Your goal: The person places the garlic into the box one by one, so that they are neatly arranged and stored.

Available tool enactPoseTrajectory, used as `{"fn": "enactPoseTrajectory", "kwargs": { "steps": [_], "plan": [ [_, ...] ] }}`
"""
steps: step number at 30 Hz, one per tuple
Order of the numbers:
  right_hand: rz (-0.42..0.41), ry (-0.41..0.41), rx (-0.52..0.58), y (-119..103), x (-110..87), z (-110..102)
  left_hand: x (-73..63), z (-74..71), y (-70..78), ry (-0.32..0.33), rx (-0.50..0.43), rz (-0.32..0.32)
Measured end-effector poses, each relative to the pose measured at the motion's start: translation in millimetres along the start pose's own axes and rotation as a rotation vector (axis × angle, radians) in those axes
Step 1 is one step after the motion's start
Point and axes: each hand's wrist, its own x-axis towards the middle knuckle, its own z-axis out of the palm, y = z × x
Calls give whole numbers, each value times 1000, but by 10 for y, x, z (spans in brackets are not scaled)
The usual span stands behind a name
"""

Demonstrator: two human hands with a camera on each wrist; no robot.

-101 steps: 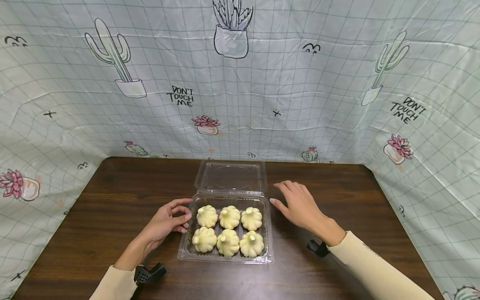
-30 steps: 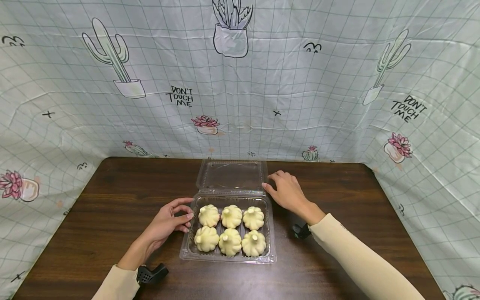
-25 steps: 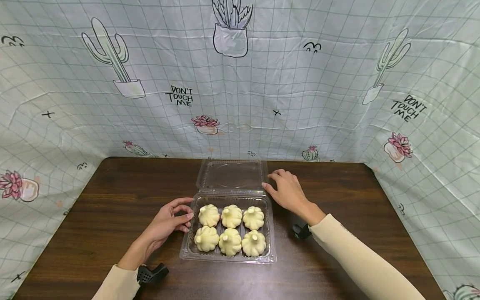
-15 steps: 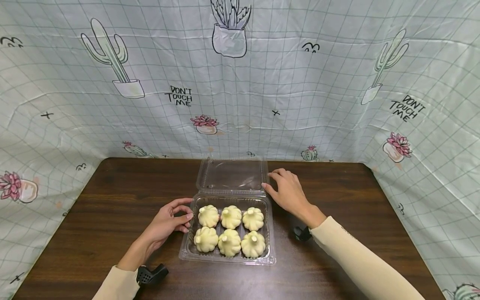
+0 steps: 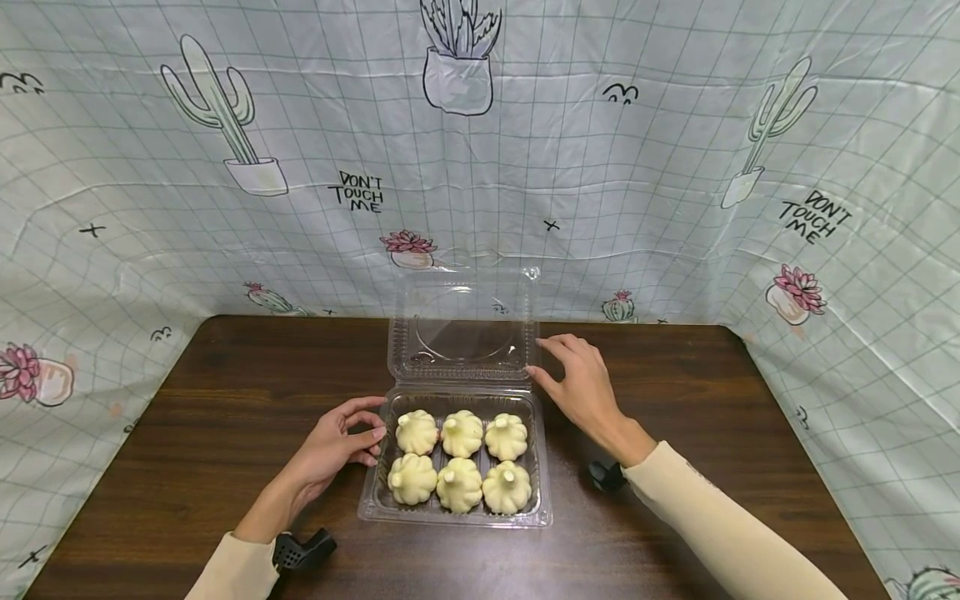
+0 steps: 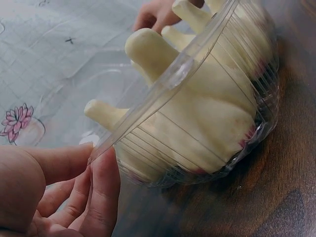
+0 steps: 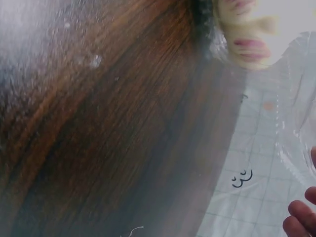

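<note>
A hinged clear plastic container (image 5: 365, 507) sits mid-table with several pale garlic bulbs (image 5: 460, 485) in two rows, stems up. At its left side my left hand (image 5: 330, 442) pinches the rim between thumb and forefinger; the left wrist view shows this grip (image 6: 74, 192) close up. The lid (image 5: 465, 333) leans upright at the back of the container. My right hand (image 5: 585, 387) holds the lid's right edge between thumb and fingers. Only a few of its fingertips (image 7: 298, 217) show in the right wrist view, at the lower right corner.
The dark wooden table (image 5: 247, 383) is backed and flanked by a pale gridded curtain (image 5: 480, 167) printed with cacti. A black wrist camera (image 5: 303, 548) is worn on the left wrist, another (image 5: 606, 475) on the right.
My right hand has come in from the right to the lid's edge, and the lid has swung up from lying back to a steeper tilt. The left hand stays at the rim.
</note>
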Motion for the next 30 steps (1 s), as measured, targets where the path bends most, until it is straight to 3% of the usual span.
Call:
{"fn": "enactPoseTrajectory", "kwargs": {
  "steps": [17,30],
  "plan": [
    [-115,140,90,-61,-129,-165,56,64,20,31,-8,-7],
    [-216,68,44,37,-273,-273,106,104,55,38,-44,-27]
  ]
}}
